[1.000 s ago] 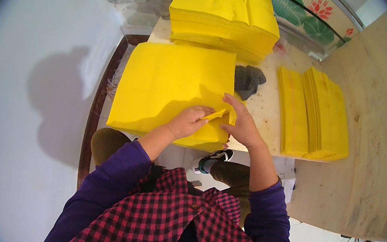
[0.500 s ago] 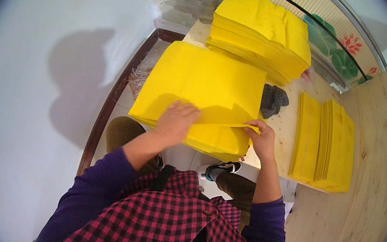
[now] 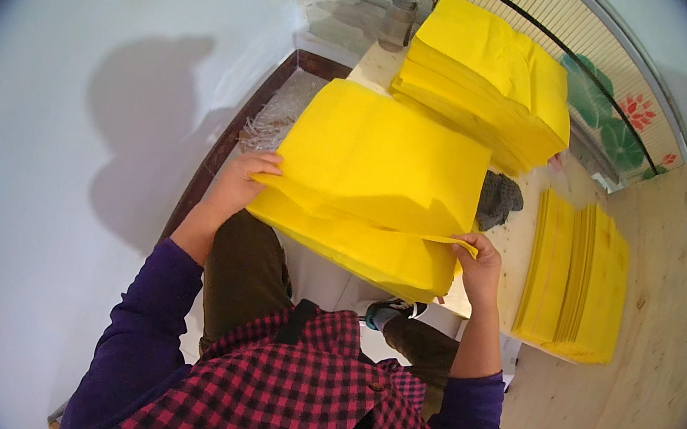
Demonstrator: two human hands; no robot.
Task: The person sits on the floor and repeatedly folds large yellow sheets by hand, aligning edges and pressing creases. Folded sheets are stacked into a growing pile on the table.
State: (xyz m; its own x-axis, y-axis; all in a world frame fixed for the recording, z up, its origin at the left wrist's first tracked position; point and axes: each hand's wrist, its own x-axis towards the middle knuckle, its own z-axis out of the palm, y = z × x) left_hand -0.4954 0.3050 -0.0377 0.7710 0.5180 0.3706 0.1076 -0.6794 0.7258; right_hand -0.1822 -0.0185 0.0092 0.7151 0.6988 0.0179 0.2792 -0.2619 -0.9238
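Table (image 3: 667, 286): pale plywood, grain visible, its far edge cut off by the lens rim.
Sheet stack (image 3: 383, 185): thick, square, matte yellow paper at the table's near edge, before the person.
Top sheet (image 3: 360, 221): thin, its near edge lifted.
Left hand (image 3: 238, 185): fingers curled over the sheet's left corner.
Right hand (image 3: 477, 264): pinching the right corner, fingertips hidden.

Both arms extended forward and spread apart, left hand (image 3: 235, 184) gripping with fingers curled over top, right hand (image 3: 478, 267) pinching with thumb and fingertips, wrist straight.
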